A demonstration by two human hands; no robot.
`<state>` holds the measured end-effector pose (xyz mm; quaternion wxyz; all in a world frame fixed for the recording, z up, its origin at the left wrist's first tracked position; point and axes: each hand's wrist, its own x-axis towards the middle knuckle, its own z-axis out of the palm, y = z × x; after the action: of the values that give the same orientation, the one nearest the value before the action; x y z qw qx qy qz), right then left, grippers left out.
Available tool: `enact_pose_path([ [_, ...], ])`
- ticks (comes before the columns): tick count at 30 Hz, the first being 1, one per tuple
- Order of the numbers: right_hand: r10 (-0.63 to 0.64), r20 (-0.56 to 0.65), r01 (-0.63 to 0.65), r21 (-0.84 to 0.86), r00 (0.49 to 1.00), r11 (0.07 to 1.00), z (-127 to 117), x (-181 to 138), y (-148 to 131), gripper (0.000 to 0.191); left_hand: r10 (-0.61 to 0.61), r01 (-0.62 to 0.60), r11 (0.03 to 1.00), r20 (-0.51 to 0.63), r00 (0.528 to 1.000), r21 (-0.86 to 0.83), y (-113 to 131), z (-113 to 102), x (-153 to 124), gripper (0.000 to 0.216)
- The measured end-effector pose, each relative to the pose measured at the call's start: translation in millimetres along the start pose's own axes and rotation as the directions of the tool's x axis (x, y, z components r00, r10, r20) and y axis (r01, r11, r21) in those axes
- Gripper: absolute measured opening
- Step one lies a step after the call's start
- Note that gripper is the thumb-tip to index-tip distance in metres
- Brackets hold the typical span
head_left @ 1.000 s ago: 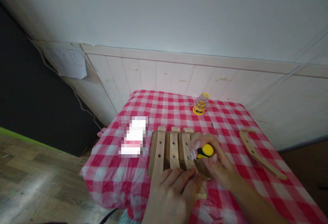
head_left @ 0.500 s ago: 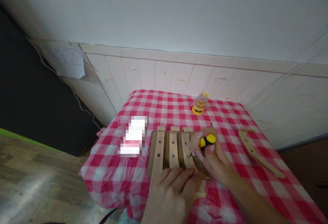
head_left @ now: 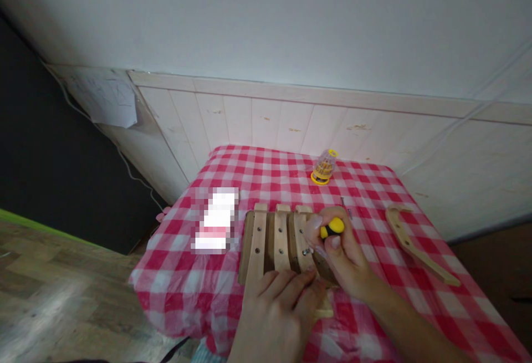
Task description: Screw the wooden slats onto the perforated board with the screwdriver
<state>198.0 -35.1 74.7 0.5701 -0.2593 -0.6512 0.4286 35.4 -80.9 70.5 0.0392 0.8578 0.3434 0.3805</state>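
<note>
In the head view, my right hand (head_left: 343, 246) is closed around the yellow and black handle of a screwdriver (head_left: 333, 228). The tool leans over a screw (head_left: 306, 251) that sits in the rightmost of three curved wooden strips (head_left: 301, 221) lying across a brown wooden board (head_left: 270, 235). Each of the other two strips shows two dark screw heads. My left hand (head_left: 282, 305) lies across the near ends of the strips, its fingers closed over them and the thumb side against the rightmost one. The screwdriver's tip is mostly hidden by my right fingers.
A yellow-based clear bit case (head_left: 323, 168) stands at the back of the checked tablecloth (head_left: 266, 174). Another curved wooden strip (head_left: 419, 252) lies at the right, with loose screws (head_left: 342, 202) behind my right hand. A blurred-out bright rectangle (head_left: 218, 219) lies at the left.
My right hand and the screwdriver have shifted slightly left, and the handle has tilted a little. My left hand stays in place on the strips.
</note>
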Motion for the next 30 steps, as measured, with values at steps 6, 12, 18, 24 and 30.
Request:
enact_pose_path([
  [6, 0.022, 0.003, -0.022, -0.003, 1.000, 1.000, 2.5, 2.0, -2.2, 0.017, 0.004, -0.004, 1.000, -0.008, 1.000, 0.009, 0.6, 0.9, -0.6, 0.047],
  [12, 0.031, 0.012, -0.031, 0.016, 0.999, 0.999, 1.6, 1.6, -0.4, 0.018, 0.002, -0.002, 1.000, 0.003, 1.000, -0.003, -0.9, 0.8, -0.1, 0.046],
  [18, 0.044, -0.001, -0.044, 0.065, 0.999, 0.997, 0.4, -1.0, 1.3, 0.017, -0.007, 0.007, 1.000, 0.009, 1.000, -0.010, 0.2, 1.0, -1.6, 0.048],
  [24, 0.130, -0.011, -0.121, 0.283, 0.991, 0.952, -0.4, -2.2, 1.7, 0.031, 0.000, 0.000, 1.000, 0.015, 1.000, -0.012, -0.7, 0.3, -1.6, 0.043],
  [30, 0.171, 0.000, -0.164, 0.283, 0.985, 0.945, -0.2, 1.8, -2.9, 0.032, -0.009, 0.009, 1.000, 0.028, 1.000, -0.013, -1.2, 0.5, -4.2, 0.028],
])
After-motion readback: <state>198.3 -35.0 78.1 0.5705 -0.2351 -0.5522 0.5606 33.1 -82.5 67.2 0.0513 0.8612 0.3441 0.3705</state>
